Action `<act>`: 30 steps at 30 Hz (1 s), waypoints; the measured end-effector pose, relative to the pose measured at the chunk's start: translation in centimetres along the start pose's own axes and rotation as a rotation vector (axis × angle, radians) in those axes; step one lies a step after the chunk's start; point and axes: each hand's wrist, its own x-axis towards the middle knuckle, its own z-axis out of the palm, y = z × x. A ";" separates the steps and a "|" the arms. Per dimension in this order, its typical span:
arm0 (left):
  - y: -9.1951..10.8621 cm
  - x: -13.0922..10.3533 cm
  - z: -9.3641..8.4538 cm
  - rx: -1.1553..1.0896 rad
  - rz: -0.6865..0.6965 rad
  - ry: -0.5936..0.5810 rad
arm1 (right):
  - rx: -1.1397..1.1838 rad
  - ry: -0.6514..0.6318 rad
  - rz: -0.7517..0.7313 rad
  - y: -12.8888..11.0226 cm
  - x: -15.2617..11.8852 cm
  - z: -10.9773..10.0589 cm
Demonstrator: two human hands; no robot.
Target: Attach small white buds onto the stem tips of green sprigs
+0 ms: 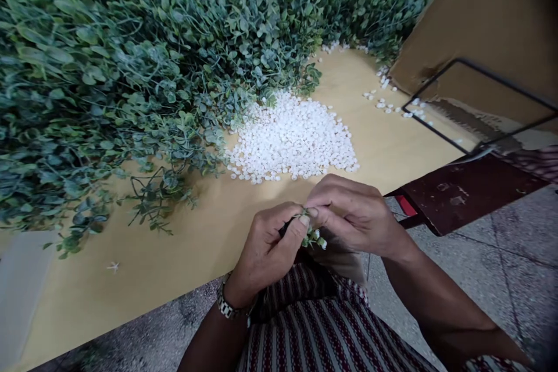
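Note:
Close to my body, just past the table's near edge, my left hand (274, 241) is closed, thumb and fingers pinching an artificial flower sprig (314, 238) with small white buds and green stems. Against it, the thumb and fingertips of my right hand (355, 212) are pressed together at the sprig's upper end. Whether a small piece sits between those right fingertips is hidden. Beyond both hands, a heap of small white plastic pieces (296, 139) lies on the table (204, 232).
A large mass of artificial green foliage (174, 40) covers the table's far and left side. At right stand a cardboard box (488, 23) and a black wire frame (457, 61). Loose white pieces (386, 106) lie near them. A dark red bench (475, 192) is beside the table.

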 end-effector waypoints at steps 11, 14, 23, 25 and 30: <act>-0.7 -0.2 0.6 0.067 0.191 0.243 | -0.084 0.123 -0.024 -0.1 -1.4 1.2; -0.8 -0.3 0.6 0.080 0.103 0.309 | -0.241 0.161 0.000 1.4 -1.3 -0.2; -1.0 -0.1 0.6 -0.085 -0.105 0.386 | -0.816 -0.034 0.182 4.3 -0.3 -1.1; -1.0 -0.1 0.6 -0.086 -0.118 0.386 | -0.852 -0.029 0.160 4.2 -0.5 -0.9; -1.0 -0.2 0.6 -0.099 -0.143 0.402 | -0.576 0.117 0.218 3.7 -1.4 -0.9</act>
